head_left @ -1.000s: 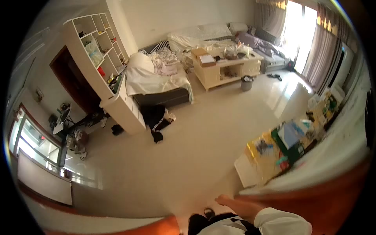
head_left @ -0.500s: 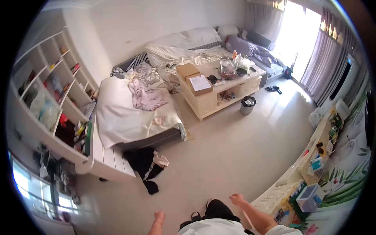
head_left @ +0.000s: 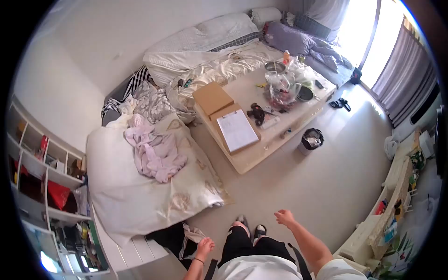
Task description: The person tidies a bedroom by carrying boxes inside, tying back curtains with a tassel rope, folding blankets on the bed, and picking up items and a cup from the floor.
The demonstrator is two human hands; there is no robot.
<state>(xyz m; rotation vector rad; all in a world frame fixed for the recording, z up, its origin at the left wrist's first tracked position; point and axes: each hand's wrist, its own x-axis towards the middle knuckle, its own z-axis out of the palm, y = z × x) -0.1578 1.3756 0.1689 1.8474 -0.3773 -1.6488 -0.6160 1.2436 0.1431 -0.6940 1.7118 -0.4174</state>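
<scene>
My left hand [head_left: 204,248] hangs low in front of me with its fingers curled in and nothing seen in them. Just left of it, black clothing [head_left: 171,243] with a pale piece lies on the floor beside the sofa. My right hand [head_left: 284,218] is held out over the floor, fingers loosely bent and somewhat apart, holding nothing. Neither hand touches anything. Ahead stands a cream coffee table [head_left: 240,164]. On it are cardboard boxes [head_left: 212,99], a clipboard with white paper [head_left: 237,130], a black object [head_left: 256,114] and clear plastic bags [head_left: 282,91].
A covered sofa [head_left: 109,186] with a pink garment [head_left: 154,154] runs along the left and back. White shelves [head_left: 46,172] stand far left. A lined trash bin [head_left: 311,140] is beside the table, with black slippers [head_left: 340,104] beyond. A low cabinet [head_left: 359,245] lines the right.
I have moved forward, so the table and sofa look nearer. The view has tilted down, and both my feet now show. Both hands swing but remain without anything in them.
</scene>
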